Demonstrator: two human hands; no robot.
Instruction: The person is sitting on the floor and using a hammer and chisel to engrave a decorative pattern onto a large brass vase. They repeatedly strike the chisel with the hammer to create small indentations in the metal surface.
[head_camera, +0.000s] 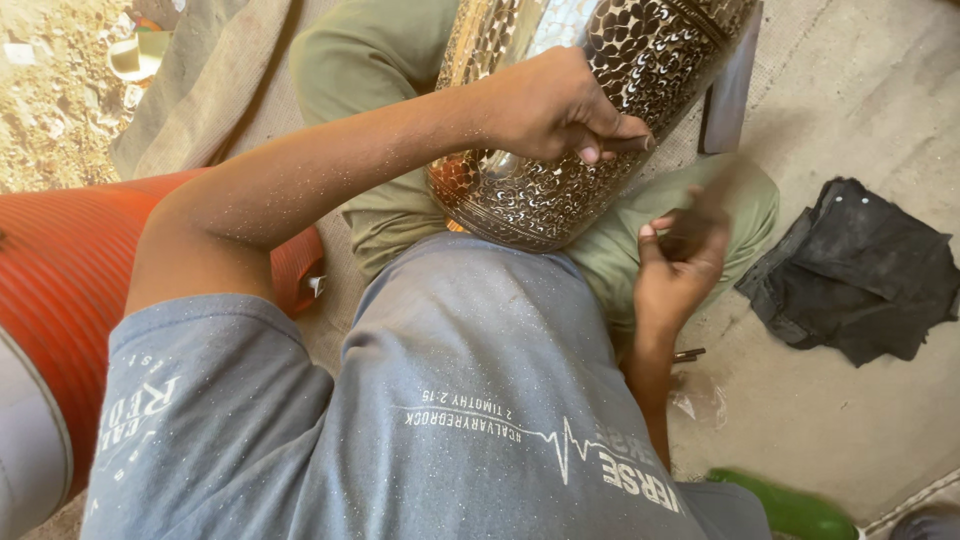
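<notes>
Left hand (555, 105) grips a punch (625, 143) against the vase (560, 190) — right hand (680, 260) clenched beside it.

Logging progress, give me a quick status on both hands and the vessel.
Left hand grips a thin tool against the engraved metal vessel. Right hand blurred, holding something dark. Black cloth lies apart on floor.

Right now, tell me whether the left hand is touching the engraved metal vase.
Touching. The head view shows the left hand resting against the engraved metal vase, fingers pinching a thin tool on its patterned wall.
</notes>
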